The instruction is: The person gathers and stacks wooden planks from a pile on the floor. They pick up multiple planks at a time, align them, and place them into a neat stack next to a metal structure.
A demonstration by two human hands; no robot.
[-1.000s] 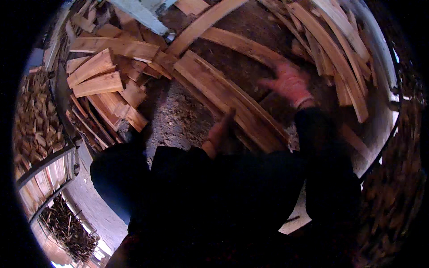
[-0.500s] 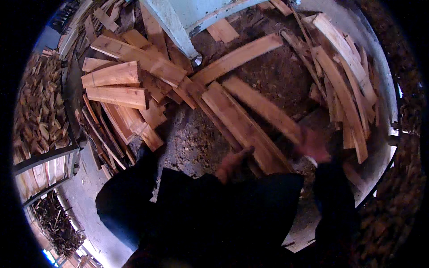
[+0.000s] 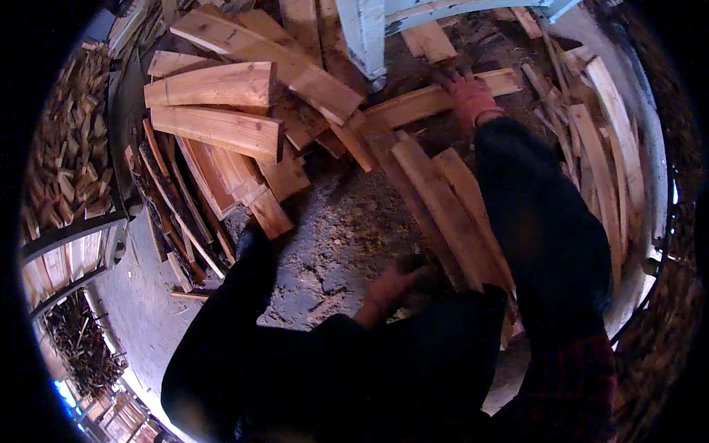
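Observation:
My right hand, in what looks like a reddish glove with dark fingertips, reaches far forward. Its spread fingers lie over a flat wooden plank on the ground, near a pale blue metal leg. Closer to my body is my left hand, with dark fingers extended to the right. Nothing shows in it. Just beyond those fingers, a long plank slants toward me, and a shorter board lies against its right side, partly behind my right sleeve.
On the left, thick boards are piled crosswise above bark-edged strips. More long planks lean at the right along a pale curved edge. Small wood pieces fill a rack at far left. Sawdust and chips cover the ground.
My right hand has moved forward from the near end of the shorter board to the far plank. The left hand has come off the long plank's edge. The whole view has shifted.

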